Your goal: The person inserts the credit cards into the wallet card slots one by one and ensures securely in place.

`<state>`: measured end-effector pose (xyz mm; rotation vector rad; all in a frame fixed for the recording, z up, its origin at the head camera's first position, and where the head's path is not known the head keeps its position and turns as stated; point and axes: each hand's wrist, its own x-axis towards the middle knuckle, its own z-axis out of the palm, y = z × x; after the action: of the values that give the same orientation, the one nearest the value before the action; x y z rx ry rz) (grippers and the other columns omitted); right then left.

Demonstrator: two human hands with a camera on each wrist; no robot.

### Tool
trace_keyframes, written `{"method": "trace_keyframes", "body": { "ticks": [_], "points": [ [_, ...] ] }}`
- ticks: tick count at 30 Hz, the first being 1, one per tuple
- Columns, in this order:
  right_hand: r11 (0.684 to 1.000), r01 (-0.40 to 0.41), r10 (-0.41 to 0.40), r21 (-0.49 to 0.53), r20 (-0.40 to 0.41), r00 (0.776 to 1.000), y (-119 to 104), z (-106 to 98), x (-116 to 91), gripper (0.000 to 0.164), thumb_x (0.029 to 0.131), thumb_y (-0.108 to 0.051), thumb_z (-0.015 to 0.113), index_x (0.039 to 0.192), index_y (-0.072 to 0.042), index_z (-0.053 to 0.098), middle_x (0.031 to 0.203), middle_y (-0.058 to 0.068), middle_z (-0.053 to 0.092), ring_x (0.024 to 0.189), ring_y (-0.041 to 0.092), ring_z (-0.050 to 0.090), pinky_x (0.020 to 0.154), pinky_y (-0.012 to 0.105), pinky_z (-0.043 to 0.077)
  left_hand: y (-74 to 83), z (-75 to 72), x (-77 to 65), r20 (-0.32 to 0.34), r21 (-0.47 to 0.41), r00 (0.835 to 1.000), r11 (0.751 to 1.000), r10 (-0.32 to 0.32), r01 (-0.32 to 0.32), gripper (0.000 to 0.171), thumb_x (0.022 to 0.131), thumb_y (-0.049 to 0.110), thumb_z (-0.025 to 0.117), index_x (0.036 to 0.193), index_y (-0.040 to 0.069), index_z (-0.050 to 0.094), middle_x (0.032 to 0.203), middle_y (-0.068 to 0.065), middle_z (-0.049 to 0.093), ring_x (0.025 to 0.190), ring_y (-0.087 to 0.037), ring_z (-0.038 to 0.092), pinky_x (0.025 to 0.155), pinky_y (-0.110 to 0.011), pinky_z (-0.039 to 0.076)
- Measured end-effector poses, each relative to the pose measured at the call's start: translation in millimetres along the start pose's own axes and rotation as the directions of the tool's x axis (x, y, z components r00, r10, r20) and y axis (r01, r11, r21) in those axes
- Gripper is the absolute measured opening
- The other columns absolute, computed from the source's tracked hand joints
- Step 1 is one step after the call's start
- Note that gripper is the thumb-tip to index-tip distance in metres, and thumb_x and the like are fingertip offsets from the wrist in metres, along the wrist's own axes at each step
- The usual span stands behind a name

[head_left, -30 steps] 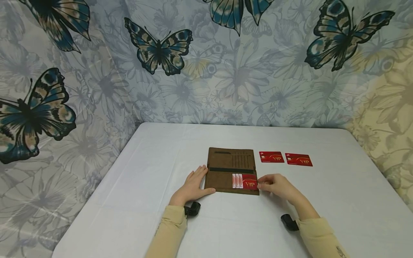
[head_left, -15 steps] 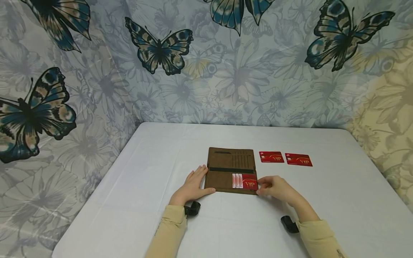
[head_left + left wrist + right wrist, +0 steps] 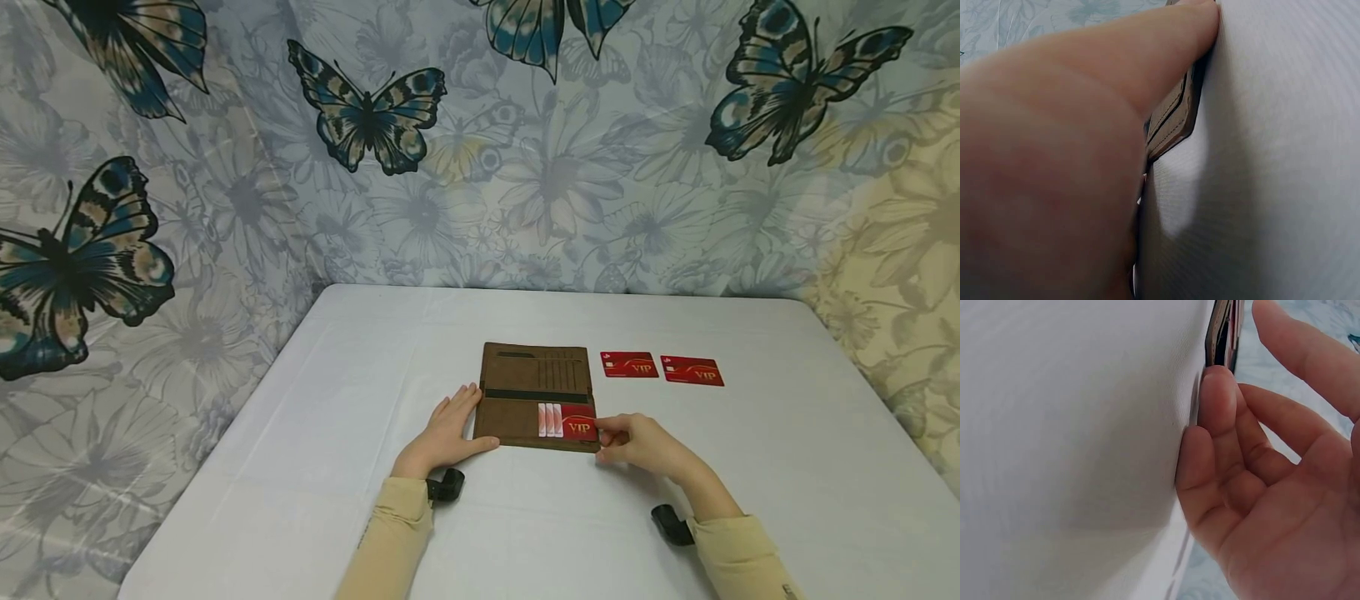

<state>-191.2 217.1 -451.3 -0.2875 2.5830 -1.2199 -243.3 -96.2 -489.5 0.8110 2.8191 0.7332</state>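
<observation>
A brown bifold wallet (image 3: 536, 371) lies unfolded on the white table. Several red and white VIP cards overlap in its lower half, the rightmost VIP card (image 3: 578, 423) showing most. My left hand (image 3: 442, 442) rests spread at the wallet's left side, its thumb along the near left corner. The left wrist view shows the wallet (image 3: 1171, 122) beyond that thumb. Bent fingers of my right hand (image 3: 641, 442) are right at the wallet's right edge, beside the card. In the right wrist view, thumb and fingers stand apart, with fingertips (image 3: 1217, 394) against the wallet's edge (image 3: 1217, 331).
Two loose red VIP cards, a left one (image 3: 628, 365) and a right one (image 3: 692, 371), lie flat on the table (image 3: 300, 467) beyond my right hand. Behind the table hangs a butterfly-patterned backdrop (image 3: 480, 208). Both wrists carry a black camera.
My right hand has shifted slightly toward the near edge along the wallet's right side, its thumb now lower by the near corner. My left hand, wallet and cards look unchanged.
</observation>
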Motion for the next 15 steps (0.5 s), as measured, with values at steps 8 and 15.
{"method": "trace_keyframes", "body": {
  "ticks": [8,15],
  "points": [
    [0.999,-0.019,0.019,0.028,0.001,1.0,-3.2,-0.6,-1.0,0.06,0.068,-0.02,0.073,0.117,0.007,0.05,0.077,0.004,0.05,0.07,0.016,0.044,0.053,0.025,0.038,0.9,-0.6,-0.3,0.004,-0.001,1.0,1.0,0.009,-0.009,0.089,0.075,0.062,0.049,0.138,0.006,0.019,0.143,-0.006,0.011,0.129,-0.017,0.006,0.103,-0.037,0.003],
    [0.999,0.034,-0.035,0.027,0.025,0.999,-5.2,-0.1,-0.2,0.06,0.068,-0.017,0.073,0.116,0.008,0.049,0.079,0.006,0.051,0.07,0.017,0.045,0.053,0.023,0.038,2.3,-2.3,-1.1,0.01,-0.004,1.0,1.0,0.006,-0.006,0.089,0.075,0.061,0.049,0.138,0.006,0.018,0.143,-0.006,0.011,0.129,-0.016,0.006,0.103,-0.037,0.003]
  ]
}}
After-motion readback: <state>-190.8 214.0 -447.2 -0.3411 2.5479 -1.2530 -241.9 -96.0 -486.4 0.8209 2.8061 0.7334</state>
